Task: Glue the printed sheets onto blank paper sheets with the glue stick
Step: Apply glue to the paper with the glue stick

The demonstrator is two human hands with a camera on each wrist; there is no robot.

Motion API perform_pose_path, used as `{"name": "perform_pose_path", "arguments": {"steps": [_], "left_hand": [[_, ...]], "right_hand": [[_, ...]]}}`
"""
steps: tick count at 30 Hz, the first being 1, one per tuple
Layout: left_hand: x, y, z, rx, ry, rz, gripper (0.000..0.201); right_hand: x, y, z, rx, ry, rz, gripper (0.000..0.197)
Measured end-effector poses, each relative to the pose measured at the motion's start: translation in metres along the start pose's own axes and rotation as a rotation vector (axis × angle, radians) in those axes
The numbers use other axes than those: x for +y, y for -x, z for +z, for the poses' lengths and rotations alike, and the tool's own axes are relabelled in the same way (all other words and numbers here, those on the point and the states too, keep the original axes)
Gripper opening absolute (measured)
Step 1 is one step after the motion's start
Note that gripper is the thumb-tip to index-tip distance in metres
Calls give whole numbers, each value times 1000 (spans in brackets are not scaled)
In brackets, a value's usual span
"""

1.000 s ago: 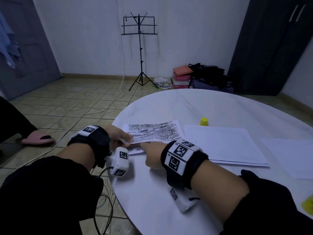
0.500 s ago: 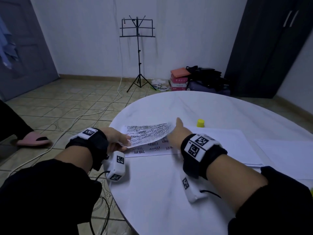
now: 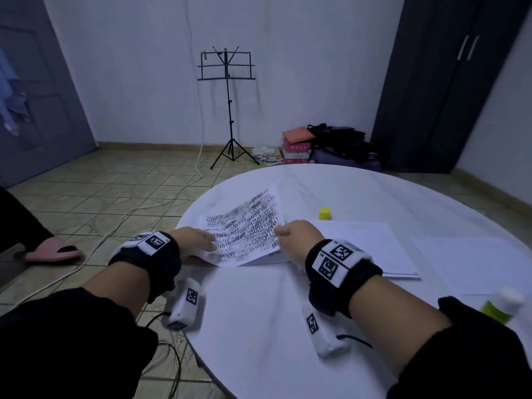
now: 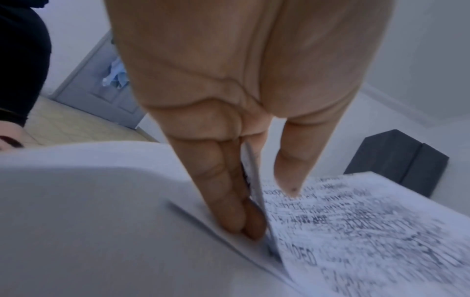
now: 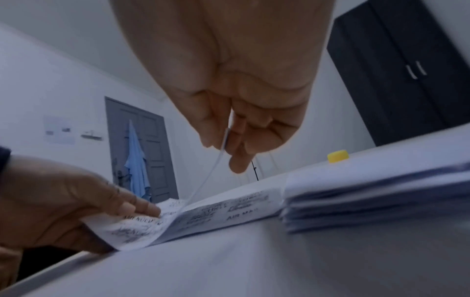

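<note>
Head view, from left to right: the left hand (image 3: pixel 191 244) is seen at the near left edge of the round worktop (image 3: pixel 259 326), where the left edge of a printed sheet (image 3: pixel 247 228) is pinched between thumb and fingers. In the left wrist view the sheet's edge (image 4: pixel 257 193) is shown caught between the thumb above and the straight fingers (image 4: pixel 229 211) below, their tips resting on the pile beneath. The sheet is lifted and tilted, its far end raised off the printed pile (image 3: pixel 273 256) under it. Its right edge is held by the right hand (image 3: pixel 299 237), the grip closed on the paper; in the right wrist view the thin edge (image 5: pixel 223 140) is seen nipped between thumb and curled fingers. To the right lies a stack of blank sheets (image 3: pixel 359 246), with a yellow cap (image 3: pixel 325 213) just beyond it, and one more blank sheet (image 3: pixel 475 263) further right. A glue stick (image 3: pixel 502 308) is partly visible at the near right edge.

The step in hand is judged to be the peeling of one printed sheet from its pile. Next, the sheet would need to be carried clear, probably turned face down, and the glue stick taken up by a freed hand. No glue is seen applied yet
</note>
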State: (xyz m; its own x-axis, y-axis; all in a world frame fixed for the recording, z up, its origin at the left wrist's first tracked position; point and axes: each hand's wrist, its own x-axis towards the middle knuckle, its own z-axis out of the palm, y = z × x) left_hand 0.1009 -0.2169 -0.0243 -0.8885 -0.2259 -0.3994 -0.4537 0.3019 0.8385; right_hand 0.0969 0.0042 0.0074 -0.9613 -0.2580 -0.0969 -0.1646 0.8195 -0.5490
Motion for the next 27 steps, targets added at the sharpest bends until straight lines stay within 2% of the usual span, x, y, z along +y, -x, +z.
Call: {"name": "perform_pose_path", "arguments": {"steps": [4, 7, 9, 13, 16, 19, 24, 27], "left_hand": [[7, 16, 8, 11, -103, 66, 42], [15, 35, 14, 0, -376, 147, 48], [21, 53, 21, 36, -563, 252, 49], [25, 86, 44, -45, -564, 335, 45], [21, 107, 67, -159, -608, 345, 45], [16, 123, 94, -257, -692, 346, 54], [8, 139, 137, -310, -807, 312, 70], [9, 145, 156, -306, -896, 283, 74]], "right_hand": [[8, 15, -5, -35, 114, -17, 34], [18, 33, -9, -31, 137, 4, 33], [29, 46, -14, -19, 145, 42, 32], [62, 86, -31, 42, 146, 138, 31], [91, 122, -41, 29, 175, 210, 30], [117, 155, -46, -33, 216, 252, 30], [143, 194, -53, -106, 212, 331, 30], [152, 203, -57, -152, 288, 359, 34]]}}
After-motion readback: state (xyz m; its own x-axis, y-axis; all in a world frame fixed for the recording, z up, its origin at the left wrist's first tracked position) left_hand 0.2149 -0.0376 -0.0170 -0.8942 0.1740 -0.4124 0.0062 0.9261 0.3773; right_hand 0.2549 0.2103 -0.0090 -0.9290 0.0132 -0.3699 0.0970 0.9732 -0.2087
